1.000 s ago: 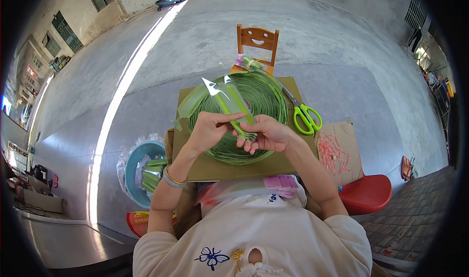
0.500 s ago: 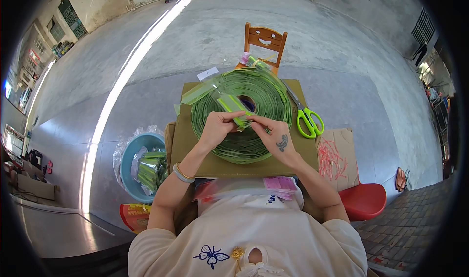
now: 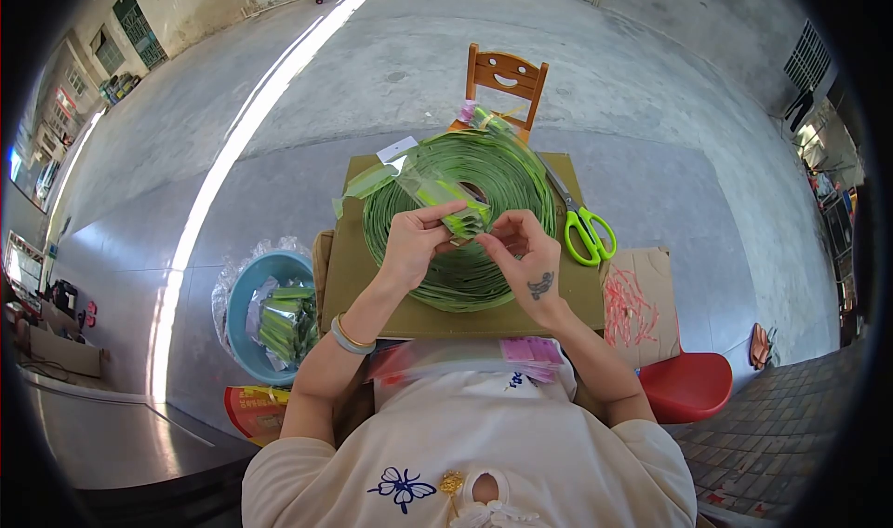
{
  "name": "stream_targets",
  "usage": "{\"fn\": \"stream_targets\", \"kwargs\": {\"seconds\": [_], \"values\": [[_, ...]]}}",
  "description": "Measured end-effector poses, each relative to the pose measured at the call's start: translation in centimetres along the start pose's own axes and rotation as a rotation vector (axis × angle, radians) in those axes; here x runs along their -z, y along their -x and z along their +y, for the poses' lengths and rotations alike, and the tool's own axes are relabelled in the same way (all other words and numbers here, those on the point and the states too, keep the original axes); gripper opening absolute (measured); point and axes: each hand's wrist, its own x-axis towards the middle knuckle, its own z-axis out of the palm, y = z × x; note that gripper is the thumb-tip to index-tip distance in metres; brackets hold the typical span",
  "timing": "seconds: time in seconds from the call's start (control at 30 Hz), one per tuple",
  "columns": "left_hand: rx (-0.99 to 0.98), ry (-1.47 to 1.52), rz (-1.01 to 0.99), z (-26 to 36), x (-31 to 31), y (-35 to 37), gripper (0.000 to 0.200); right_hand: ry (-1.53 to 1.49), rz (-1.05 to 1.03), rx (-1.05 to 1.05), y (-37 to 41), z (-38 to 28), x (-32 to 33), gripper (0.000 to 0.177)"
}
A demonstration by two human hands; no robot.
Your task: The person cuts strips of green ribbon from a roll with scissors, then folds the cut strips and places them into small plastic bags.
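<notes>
A large coil of green strip (image 3: pixel 409 267) lies flat on an olive-covered board (image 3: pixel 372 321). Above its centre, my left hand (image 3: pixel 414 241) pinches a clear packet with green strips inside (image 3: pixel 446 198), its white-tabled end (image 3: pixel 398 149) pointing up and left. My right hand (image 3: pixel 523 253) is at the packet's lower right end, thumb and forefinger pinched together at its edge. Green-handled scissors (image 3: pixel 590 236) rest at the board's right side, beside the coil.
A blue basin (image 3: pixel 244 316) with green packets stands at the left. Cardboard (image 3: pixel 659 295) with pink ties lies at the right, by a red stool (image 3: pixel 690 386). A wooden chair (image 3: pixel 507 72) stands beyond the board. Plastic bags (image 3: pixel 428 359) lie on the lap.
The packet has tilted, showing its lower end between my hands. My right hand has shifted slightly right and its fingers are more curled.
</notes>
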Motion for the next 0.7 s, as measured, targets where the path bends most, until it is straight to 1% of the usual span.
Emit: {"fn": "stream_targets", "kwargs": {"seconds": [0.17,0.23,0.33,0.43,0.53,0.63,0.7], "values": [[0.011,0.153,0.005,0.5,-0.7,0.4,0.031,-0.138,-0.009,-0.084,0.3,0.5,-0.1,0.023],[0.02,0.138,0.007,0.8,-1.1,0.8,0.031,-0.24,-0.004,-0.143,0.3,0.0,-0.3,0.023],[0.023,0.132,0.004,0.8,-1.1,0.8,0.031,-0.236,0.012,-0.068,0.4,-0.1,-0.4,0.024],[0.031,0.168,0.002,0.7,-1.1,0.8,0.031,-0.2,0.009,-0.09,0.4,-0.1,-0.4,0.024],[0.033,0.194,0.003,0.7,-1.1,0.8,0.031,-0.233,0.017,-0.121,0.4,-0.2,-0.5,0.022],[0.036,0.229,0.006,0.6,-1.1,0.8,0.031,-0.32,0.01,-0.209,0.3,-0.6,-0.5,0.019],[0.032,0.226,0.015,0.6,-1.3,0.8,0.031,-0.286,-0.021,-0.211,0.2,-0.5,-0.4,0.018]]}}
